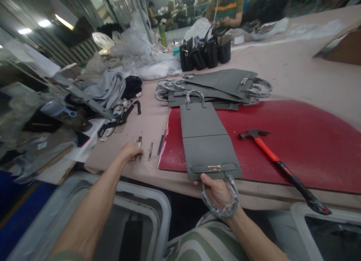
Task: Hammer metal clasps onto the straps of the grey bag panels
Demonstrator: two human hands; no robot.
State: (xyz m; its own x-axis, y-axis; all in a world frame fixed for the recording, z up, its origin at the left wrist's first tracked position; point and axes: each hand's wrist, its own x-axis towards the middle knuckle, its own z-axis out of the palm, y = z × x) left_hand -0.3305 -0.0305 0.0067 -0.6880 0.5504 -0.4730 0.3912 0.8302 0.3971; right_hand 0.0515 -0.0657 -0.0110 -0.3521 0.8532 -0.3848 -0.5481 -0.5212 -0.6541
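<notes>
My right hand [216, 189] grips the near edge of a flat grey handbag panel [205, 120], thumb on top. The panel has a gold-coloured clasp [214, 168] on a strap and a plastic-wrapped handle at each end; the near handle [234, 193] loops around my right hand. It lies partly on a red board [284, 141]. Over to the left, my left hand [132, 151] is closed with its fingertips around a small metal tool [140, 142], whose exact kind I cannot make out. Beside it lie a thin metal rod [150, 151] and a dark flat bar [160, 144].
A claw hammer [278, 163] rests on the red board. Behind the panel is a stack of similar grey panels [222, 82]. Black handbags [207, 52] and clear plastic wrap [146, 58] stand farther back. Grey plastic bins [166, 212] sit below the table edge. A person [227, 13] sits across the table.
</notes>
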